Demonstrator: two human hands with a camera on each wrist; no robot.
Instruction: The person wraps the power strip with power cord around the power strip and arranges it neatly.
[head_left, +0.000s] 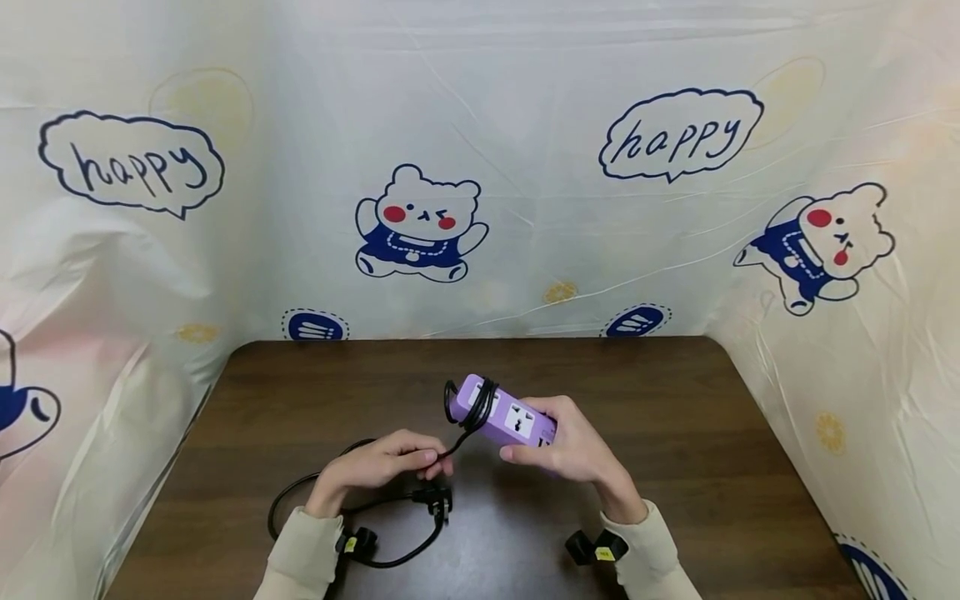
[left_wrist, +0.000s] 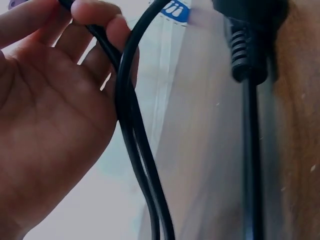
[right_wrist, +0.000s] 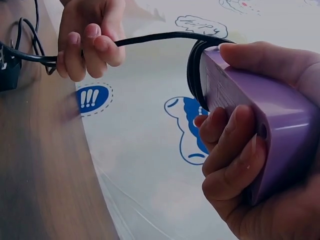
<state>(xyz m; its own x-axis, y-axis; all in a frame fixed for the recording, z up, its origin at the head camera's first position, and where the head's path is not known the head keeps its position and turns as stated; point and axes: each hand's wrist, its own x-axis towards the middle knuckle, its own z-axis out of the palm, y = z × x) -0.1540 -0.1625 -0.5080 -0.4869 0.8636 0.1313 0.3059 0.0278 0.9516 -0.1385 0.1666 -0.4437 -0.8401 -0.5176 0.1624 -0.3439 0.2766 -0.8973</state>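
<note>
A purple power strip is tilted above the table, its socket face toward the head camera. My right hand grips its near end, with thumb and fingers on opposite sides in the right wrist view. Several turns of black cord are wound round the strip's far end. From there the cord runs to my left hand, which pinches it between thumb and curled fingers. Past that hand the cord loops down to a black plug at the table, also seen in the left wrist view.
The dark wooden table reaches back to a white printed curtain that hangs behind it and on both sides. Small black wrist cameras sit at my cuffs. A loose loop of cord lies round my left wrist.
</note>
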